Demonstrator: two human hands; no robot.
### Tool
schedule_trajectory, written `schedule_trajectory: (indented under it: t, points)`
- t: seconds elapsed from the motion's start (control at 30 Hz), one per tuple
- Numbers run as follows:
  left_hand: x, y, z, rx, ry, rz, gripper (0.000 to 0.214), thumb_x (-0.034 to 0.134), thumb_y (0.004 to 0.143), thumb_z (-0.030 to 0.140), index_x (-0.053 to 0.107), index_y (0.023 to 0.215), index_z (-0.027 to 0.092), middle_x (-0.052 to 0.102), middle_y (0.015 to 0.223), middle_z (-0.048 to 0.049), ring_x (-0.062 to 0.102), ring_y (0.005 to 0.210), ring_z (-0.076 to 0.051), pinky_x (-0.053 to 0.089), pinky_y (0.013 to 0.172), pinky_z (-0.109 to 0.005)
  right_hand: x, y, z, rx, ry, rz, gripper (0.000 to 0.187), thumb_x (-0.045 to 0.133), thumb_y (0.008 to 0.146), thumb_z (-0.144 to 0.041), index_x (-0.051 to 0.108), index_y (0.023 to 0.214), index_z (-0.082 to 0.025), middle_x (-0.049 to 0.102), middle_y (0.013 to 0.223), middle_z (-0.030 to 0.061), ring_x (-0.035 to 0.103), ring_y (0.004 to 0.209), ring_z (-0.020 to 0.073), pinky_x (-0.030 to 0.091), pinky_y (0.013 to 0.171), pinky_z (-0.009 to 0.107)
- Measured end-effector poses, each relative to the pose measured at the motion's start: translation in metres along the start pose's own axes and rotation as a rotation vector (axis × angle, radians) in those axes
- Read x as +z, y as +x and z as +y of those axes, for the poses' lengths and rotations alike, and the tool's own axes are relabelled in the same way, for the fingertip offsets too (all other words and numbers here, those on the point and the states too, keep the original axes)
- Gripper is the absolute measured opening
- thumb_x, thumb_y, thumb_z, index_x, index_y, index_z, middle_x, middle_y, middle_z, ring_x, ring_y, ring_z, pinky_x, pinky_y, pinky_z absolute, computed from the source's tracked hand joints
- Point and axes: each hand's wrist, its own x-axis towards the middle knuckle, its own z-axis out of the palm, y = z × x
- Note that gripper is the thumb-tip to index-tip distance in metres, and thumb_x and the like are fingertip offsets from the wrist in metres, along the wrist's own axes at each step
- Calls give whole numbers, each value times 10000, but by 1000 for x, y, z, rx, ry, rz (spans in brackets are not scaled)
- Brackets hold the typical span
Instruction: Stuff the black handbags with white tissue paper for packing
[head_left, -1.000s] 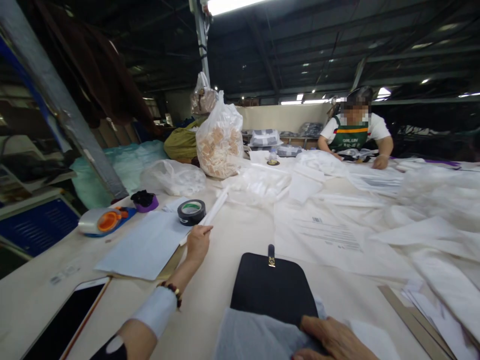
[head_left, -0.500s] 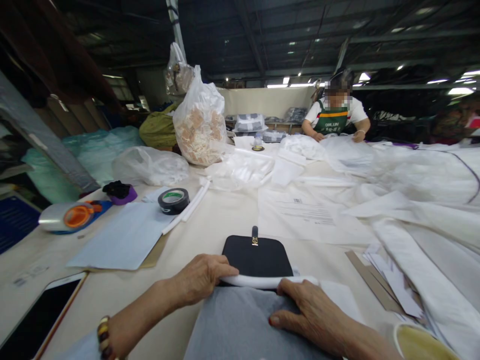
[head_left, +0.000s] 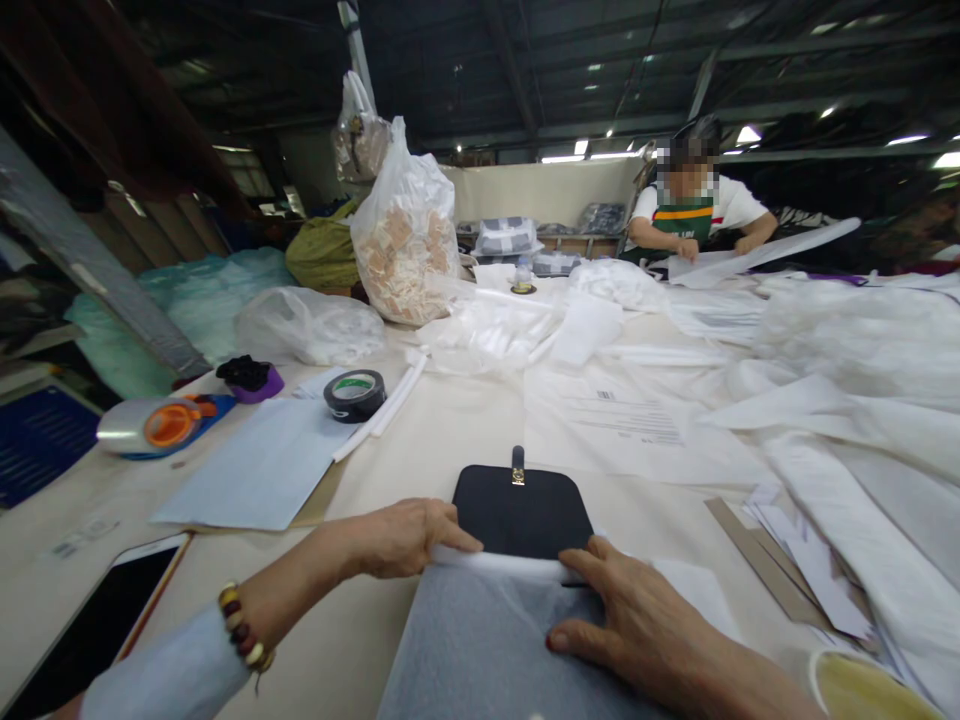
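A black bag [head_left: 525,515] lies in front of me, its flap laid back with a short strap and gold clasp at the far edge. Thin white tissue [head_left: 480,650] covers its near part. Across the bag runs a white padding tube [head_left: 517,567]. My left hand [head_left: 420,537] is closed, pinching the tube's left end. At the right end, my right hand [head_left: 630,605] hooks its fingers over the tube, with the thumb pressed on the tissue-covered bag. The underside of both grips is hidden.
A phone [head_left: 97,620], a blue sheet [head_left: 255,465], black tape [head_left: 354,396] and a tape dispenser [head_left: 161,425] lie left. Card strips [head_left: 772,570] and a cup [head_left: 862,685] are right. A co-worker [head_left: 690,215] handles white material across the table.
The left side of the tube has been drawn slightly left and down, and my right fingers sit nearer its end. The co-worker has lifted a long white piece. The view has shifted slightly.
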Motion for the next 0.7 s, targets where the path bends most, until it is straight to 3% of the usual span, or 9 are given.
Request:
schedule_trajectory:
  t: [0.1, 0.23, 0.3, 0.4, 0.53, 0.63, 0.7]
  points:
    - [-16, -2, 7, -17, -18, -78, 475, 473, 610, 111, 649, 1012, 293, 636, 1012, -3, 568, 935, -203, 405, 854, -274, 1, 1, 0, -5, -11, 22, 469, 656, 682, -474, 617, 1031, -163, 566, 924, 89, 560, 831, 258, 400, 729, 354]
    - [-27, 3, 24, -102, 76, 43, 446, 407, 695, 100, 627, 1059, 234, 627, 1077, -24, 546, 1005, -186, 379, 914, -296, 3, 3, 1, -8, -17, 35, 441, 657, 691, -457, 617, 1018, -164, 569, 897, 72, 559, 810, 243, 389, 706, 340]
    - [-18, 10, 36, -52, 99, 103, 354, 403, 756, 124, 644, 1004, 200, 641, 981, -40, 565, 926, -172, 402, 867, -273, 3, 3, 1, -7, -15, 41, 420, 659, 692, -448, 619, 1002, -167, 569, 887, 65, 558, 806, 235, 383, 701, 333]
    - [9, 21, 55, 50, 162, 77, 251, 421, 798, 139, 656, 867, 196, 615, 886, -41, 560, 835, -164, 430, 782, -260, 3, 1, 0, -9, 3, 53, 410, 662, 685, -469, 627, 963, -170, 573, 879, 63, 558, 810, 231, 385, 699, 326]
    - [40, 25, 71, 6, 354, 92, 232, 397, 857, 191, 617, 784, 184, 560, 927, -70, 517, 887, -213, 431, 793, -353, 3, -5, 0, -10, -14, 83, 441, 652, 676, -522, 634, 938, -168, 585, 927, 82, 563, 843, 253, 407, 732, 344]
    - [53, 23, 61, -46, 380, 130, 169, 439, 826, 199, 601, 871, 221, 546, 1037, -73, 507, 961, -245, 426, 828, -418, 10, -5, 2, -13, -37, 127, 492, 666, 632, -563, 635, 921, -166, 599, 937, 94, 569, 875, 278, 419, 785, 378]
    - [63, 25, 40, -3, 403, 201, 176, 496, 791, 239, 597, 934, 253, 530, 1146, -76, 506, 1016, -261, 441, 836, -405, 17, 0, 4, -28, -71, 146, 528, 683, 607, -559, 629, 942, -154, 608, 939, 107, 572, 895, 295, 419, 816, 412]
